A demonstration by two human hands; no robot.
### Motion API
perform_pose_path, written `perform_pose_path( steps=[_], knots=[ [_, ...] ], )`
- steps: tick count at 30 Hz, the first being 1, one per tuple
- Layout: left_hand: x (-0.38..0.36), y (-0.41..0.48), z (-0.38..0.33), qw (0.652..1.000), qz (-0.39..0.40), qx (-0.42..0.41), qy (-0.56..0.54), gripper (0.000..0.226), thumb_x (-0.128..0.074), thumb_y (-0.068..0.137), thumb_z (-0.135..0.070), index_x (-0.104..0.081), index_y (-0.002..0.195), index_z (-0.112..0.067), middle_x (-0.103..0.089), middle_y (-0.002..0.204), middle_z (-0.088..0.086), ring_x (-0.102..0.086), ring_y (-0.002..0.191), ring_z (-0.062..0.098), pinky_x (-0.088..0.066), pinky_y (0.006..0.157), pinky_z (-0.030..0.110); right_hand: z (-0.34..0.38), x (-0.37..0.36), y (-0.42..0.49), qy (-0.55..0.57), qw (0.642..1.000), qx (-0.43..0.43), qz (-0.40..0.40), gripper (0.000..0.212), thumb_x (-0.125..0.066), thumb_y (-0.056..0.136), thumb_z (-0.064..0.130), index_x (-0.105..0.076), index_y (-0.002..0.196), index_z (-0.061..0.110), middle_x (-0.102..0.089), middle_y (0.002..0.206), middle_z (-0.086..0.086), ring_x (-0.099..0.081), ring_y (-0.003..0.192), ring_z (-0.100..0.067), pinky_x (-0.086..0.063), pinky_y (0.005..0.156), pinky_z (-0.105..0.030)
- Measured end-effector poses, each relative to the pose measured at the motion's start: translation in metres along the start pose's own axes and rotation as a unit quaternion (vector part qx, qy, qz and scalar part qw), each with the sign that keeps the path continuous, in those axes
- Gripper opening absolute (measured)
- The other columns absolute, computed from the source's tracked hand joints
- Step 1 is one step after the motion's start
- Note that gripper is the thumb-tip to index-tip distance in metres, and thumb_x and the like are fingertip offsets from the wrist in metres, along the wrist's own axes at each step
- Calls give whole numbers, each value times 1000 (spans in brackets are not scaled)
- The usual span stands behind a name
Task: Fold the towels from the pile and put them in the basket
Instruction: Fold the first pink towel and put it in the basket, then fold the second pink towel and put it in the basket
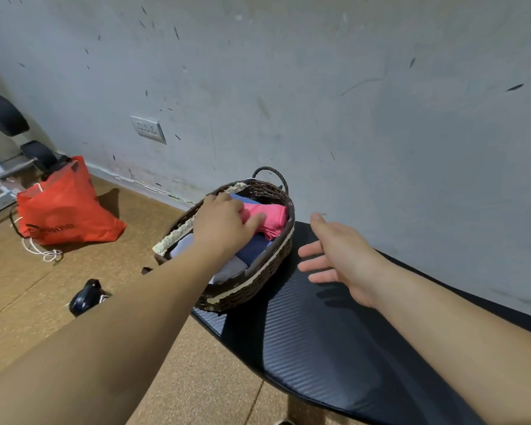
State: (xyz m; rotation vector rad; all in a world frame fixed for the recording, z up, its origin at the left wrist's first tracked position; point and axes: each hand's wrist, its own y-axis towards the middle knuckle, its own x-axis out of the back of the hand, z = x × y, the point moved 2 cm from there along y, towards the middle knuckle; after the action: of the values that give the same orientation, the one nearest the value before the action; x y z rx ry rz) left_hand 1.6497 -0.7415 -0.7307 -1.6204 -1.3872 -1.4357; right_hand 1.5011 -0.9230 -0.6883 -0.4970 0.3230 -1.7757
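Several folded towels (252,250) sit in basket (242,297) at surface's (319,348) left end. Left hand (224,222) presses pink towel (273,216) down, fingers fairly straight; right hand (337,256) hovers spread & empty beside basket. Towel prob. soft, light, floppy, so take it by folded edge or folds slip.

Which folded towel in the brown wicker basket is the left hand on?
The pink towel, under the left hand at the brown wicker basket's far end; the rest are navy, grey or pale.
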Motion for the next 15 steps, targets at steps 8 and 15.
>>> perform_pose_path(
  steps=[8, 15],
  knots=[
    [-12, -10, 0, 999, 24, 27, -25, 42, -71, 83, -57, -52, 67, -23, -58, 76, -6, -59, 76, 23, -37, 60, 32, -4, 10, -6, -9, 1000, 0, 11, 45, -42, 105, 57, -55, 132, 23, -77, 104, -5, -78, 88, -20, -64, 79, -39],
    [12, -30, -14, 985, 3, 57, -165, 42, -80, 80, -54, -74, 107, -23, -70, 108, -7, -64, 99, 16, -52, 84, 35, -2, 30, -31, -11, 1000, 12, 10, 48, -46, 104, 54, -58, 135, 20, -78, 102, -5, -78, 88, -20, -65, 78, -38]
  ],
)
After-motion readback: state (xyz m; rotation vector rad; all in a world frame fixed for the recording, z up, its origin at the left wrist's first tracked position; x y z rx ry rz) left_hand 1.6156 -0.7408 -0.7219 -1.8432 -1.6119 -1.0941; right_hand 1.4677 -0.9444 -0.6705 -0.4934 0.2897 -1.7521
